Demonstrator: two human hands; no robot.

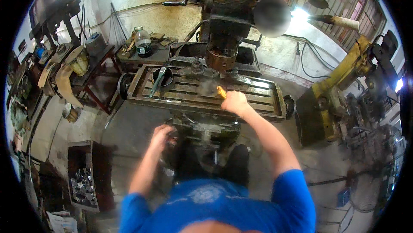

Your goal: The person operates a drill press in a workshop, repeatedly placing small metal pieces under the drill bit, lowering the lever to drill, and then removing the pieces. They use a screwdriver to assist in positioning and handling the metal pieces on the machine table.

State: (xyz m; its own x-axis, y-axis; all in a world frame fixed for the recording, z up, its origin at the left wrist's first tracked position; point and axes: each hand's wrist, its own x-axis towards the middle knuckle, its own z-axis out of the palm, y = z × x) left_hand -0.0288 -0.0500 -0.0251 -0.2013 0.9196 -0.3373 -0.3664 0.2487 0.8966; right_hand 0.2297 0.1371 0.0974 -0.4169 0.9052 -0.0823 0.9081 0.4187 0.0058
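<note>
A milling machine's slotted table (185, 97) stretches in front of me, wet or oily, with the dark spindle head (222, 56) above its far side. My right hand (235, 103) is closed around a short yellow tool (221, 92) over the slots; its exact kind is unclear. Beside its tip the slots look hazy. My left hand (162, 135) is lower, in front of the table's near edge beside the machine's knee (208, 132). Its fingers are curled, and what they hold is hidden. A dark round pan (168, 79) sits on the table's left part, a grey-green brush (159, 81) across it.
Handwheels (125, 86) stick out at the table's ends. A metal bin (86, 145) of small metal parts stands on the floor at lower left. Behind are a bench with a large clear bottle (142, 42) and, at right, a yellow machine (318, 104). A lamp (300, 15) glows above.
</note>
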